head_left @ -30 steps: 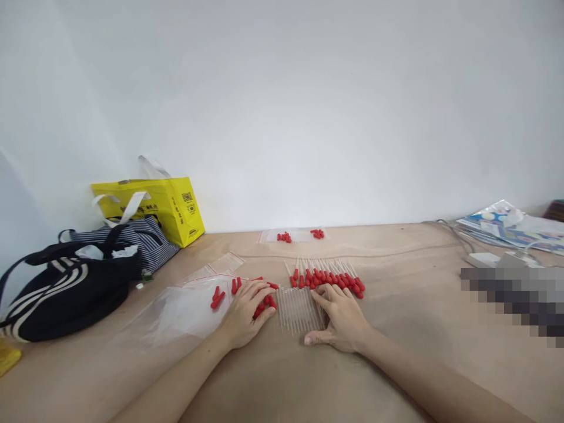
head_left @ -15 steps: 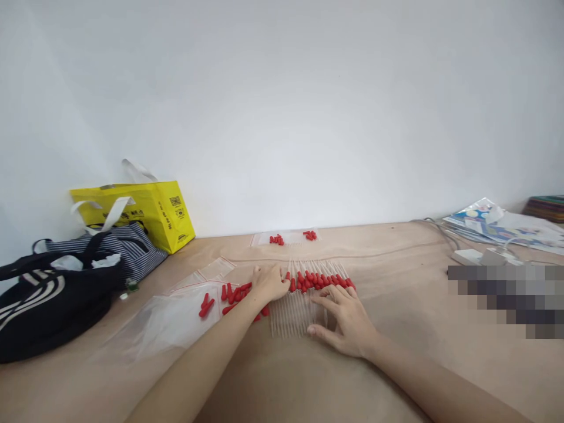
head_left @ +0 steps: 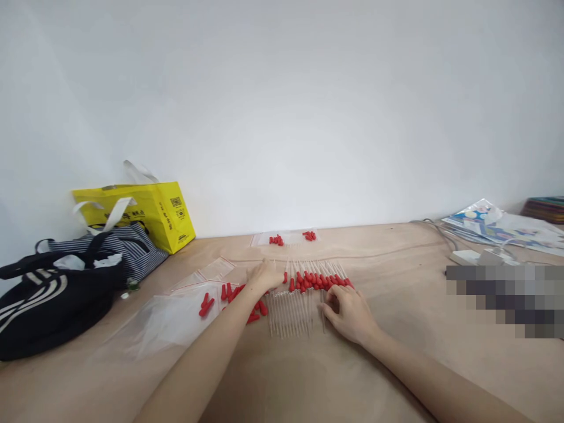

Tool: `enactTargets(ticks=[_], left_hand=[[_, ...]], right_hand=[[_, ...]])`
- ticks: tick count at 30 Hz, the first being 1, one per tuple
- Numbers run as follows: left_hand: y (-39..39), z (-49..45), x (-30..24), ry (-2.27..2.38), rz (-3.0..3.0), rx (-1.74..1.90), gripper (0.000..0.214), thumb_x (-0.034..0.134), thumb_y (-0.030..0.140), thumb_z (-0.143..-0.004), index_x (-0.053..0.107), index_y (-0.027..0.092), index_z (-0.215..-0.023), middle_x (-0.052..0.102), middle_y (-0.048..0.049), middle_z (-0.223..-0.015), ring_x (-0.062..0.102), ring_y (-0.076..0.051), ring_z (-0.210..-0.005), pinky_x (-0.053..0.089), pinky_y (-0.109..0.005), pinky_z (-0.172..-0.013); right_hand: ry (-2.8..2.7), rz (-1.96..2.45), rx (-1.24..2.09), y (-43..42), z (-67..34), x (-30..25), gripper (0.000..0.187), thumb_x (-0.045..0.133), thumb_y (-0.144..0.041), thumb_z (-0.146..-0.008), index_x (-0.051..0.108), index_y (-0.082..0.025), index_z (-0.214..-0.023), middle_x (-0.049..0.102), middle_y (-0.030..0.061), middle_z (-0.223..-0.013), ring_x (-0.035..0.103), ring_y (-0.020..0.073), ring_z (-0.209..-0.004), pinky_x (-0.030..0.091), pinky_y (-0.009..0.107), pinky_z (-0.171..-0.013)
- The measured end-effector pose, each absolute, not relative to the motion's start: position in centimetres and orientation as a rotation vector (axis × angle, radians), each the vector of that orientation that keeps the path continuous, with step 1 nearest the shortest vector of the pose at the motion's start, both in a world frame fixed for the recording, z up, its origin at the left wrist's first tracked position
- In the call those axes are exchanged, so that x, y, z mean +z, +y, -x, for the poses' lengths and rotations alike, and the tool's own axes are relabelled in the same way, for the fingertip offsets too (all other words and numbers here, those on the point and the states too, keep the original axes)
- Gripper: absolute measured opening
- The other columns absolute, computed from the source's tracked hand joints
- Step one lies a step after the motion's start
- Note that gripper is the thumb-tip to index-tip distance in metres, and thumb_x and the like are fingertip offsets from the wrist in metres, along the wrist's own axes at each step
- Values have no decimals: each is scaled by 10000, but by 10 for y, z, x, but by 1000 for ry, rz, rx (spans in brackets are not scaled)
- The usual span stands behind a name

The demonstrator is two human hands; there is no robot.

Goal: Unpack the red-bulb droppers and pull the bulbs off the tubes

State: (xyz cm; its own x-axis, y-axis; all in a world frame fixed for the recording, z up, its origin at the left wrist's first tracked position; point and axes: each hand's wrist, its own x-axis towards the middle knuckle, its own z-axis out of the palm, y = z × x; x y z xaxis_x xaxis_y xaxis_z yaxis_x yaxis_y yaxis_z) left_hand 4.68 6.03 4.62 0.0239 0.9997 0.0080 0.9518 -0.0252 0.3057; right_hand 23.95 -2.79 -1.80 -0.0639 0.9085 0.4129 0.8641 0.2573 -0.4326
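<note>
My right hand (head_left: 350, 312) is closed in a pinch, thumb and index finger at a thin clear glass tube (head_left: 324, 325) that stands apart from the others. Left of it lies a row of similar glass tubes (head_left: 288, 317), side by side. Behind them runs a row of glass droppers with red rubber bulbs (head_left: 318, 281), their tubes pointing to the wall. My left hand (head_left: 262, 276) is at the left end of that row, fingers curled beside a red bulb; what they hold is hidden. Loose red bulbs (head_left: 263, 308) lie under and beside my left forearm.
Clear zip bags (head_left: 170, 320) lie to the left, some red bulbs on them. Another bag (head_left: 291, 238) with red bulbs is by the wall. A yellow bag (head_left: 178, 217), a striped bag (head_left: 136, 252) and a black bag (head_left: 61, 305) stand left. A white power strip (head_left: 465, 257) is right.
My left hand has shifted a little left and away from me. My right hand has moved right, its spread fingers closing on one tube and drawing it apart from the row.
</note>
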Motion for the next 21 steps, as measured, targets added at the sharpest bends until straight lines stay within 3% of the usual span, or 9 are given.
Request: enactTargets(ticks=[6, 16, 21], left_hand=[[19, -18, 51, 2085, -2259, 457, 253, 419, 193, -719, 427, 174, -971, 620, -70, -797, 591, -227, -798, 396, -301, -651], [-16, 1, -5, 1528, -2734, 1054, 82, 379, 124, -748, 415, 188, -785, 542, -28, -748, 543, -176, -709, 427, -298, -625], [-20, -4, -4, 1262, -2987, 1257, 101, 368, 104, -774, 430, 183, -791, 544, -29, -728, 520, -174, -708, 438, -325, -671]], right_hand=[[-1943, 1503, 93, -24, -230, -22, 48, 509, -236, -729, 543, -204, -731, 601, -2, -715, 517, 154, -718, 309, 263, -648], [-1897, 1301, -11, -19, -231, -28, 139, 436, -228, -797, 571, -207, -770, 625, 13, -750, 529, 165, -720, 343, 290, -663], [-1832, 1122, -292, -27, -229, -20, 197, 448, -239, -810, 564, -189, -960, 614, 61, -938, 522, 186, -860, 347, 320, -732]])
